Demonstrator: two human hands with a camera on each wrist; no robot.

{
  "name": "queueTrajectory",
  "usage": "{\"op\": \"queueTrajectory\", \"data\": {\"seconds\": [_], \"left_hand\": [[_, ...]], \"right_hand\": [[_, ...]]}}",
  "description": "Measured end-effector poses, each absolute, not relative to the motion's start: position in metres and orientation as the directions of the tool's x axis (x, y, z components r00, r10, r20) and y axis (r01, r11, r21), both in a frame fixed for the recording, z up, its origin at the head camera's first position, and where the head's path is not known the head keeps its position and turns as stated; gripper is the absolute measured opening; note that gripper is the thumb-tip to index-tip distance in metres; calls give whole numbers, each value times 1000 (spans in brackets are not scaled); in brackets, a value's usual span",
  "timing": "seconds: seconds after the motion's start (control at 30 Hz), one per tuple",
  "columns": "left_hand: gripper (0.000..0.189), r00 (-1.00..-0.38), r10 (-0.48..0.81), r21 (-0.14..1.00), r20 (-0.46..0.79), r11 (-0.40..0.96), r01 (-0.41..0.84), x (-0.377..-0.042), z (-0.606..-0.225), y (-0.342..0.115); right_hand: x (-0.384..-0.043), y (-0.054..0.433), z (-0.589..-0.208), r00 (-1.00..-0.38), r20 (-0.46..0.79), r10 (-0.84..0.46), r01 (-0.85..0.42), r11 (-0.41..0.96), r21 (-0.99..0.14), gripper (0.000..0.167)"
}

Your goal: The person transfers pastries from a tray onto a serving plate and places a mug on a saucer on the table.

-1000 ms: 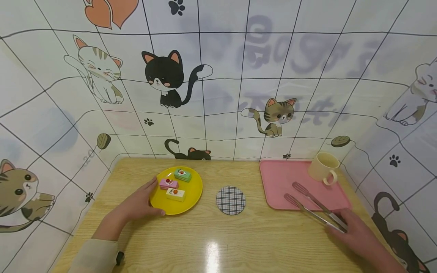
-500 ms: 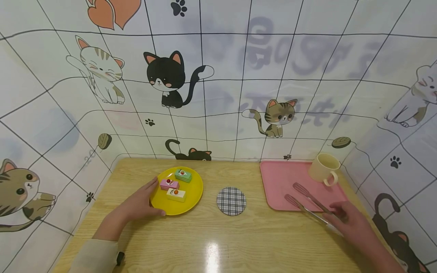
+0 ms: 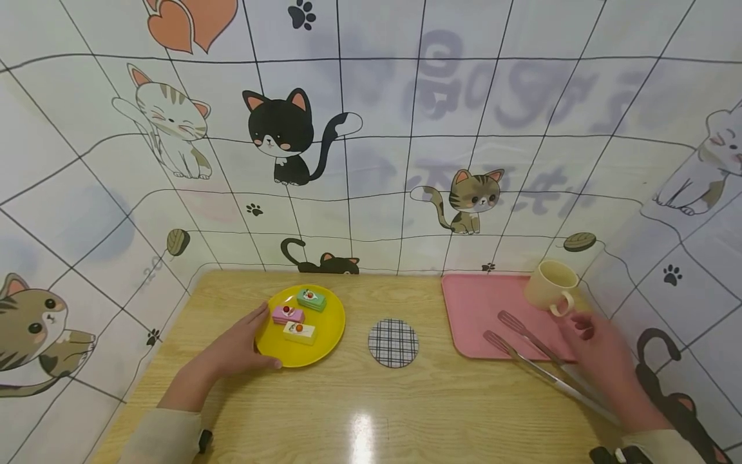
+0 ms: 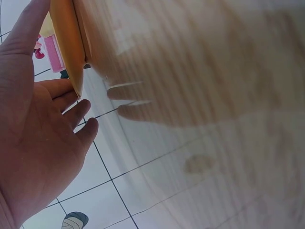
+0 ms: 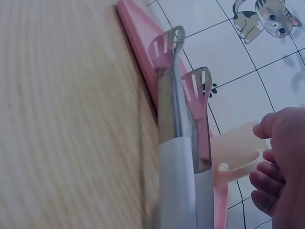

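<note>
My left hand [image 3: 237,345] holds the left side of a yellow plate [image 3: 324,335], thumb at the near rim and fingers along the left rim. On the plate sit a green toy cake slice [image 3: 311,299], a pink one [image 3: 288,314] and a cream one [image 3: 300,333]. At the right, my right hand [image 3: 603,354] is beside the handle of a cream mug [image 3: 551,283], fingers loosely bent; whether they touch the handle is unclear. A pair of tongs [image 3: 536,367] lies under and beside this hand, slotted tips over the pink tray [image 3: 475,309].
Between plate and tray lies a round checkered coaster [image 3: 393,343] on the wooden table [image 3: 324,412]. The mug stands at the tray's back right corner. A cloth wall [image 3: 382,161] printed with cats rises at the back and both sides.
My right hand has left the tongs' handles and moved up to the mug's handle. The tongs stay lying on the tray's front edge. My left hand and the plate have not moved.
</note>
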State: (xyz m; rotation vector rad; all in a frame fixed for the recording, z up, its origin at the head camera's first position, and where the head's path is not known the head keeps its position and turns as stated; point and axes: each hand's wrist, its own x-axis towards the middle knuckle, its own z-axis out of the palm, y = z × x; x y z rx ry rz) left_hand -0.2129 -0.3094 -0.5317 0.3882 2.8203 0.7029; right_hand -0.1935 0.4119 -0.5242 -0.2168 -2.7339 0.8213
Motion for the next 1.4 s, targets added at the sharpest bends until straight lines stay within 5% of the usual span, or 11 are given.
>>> {"op": "queueTrajectory", "data": {"seconds": [0.33,0.67,1.4], "left_hand": [[131,-944,303,474,-132,855,208,-213,-533,-310],[130,-942,309,487,-129,848,211,-212,-534,-309],[130,-944,301,485,-137,851,201,-212,-531,-308]], "right_hand": [[-221,418,-520,-913,117,392,218,708,-672,81],[-239,419,-529,-876,97,472,222,574,-788,63],[-247,418,-527,-863,70,501,297,614,-732,55]]}}
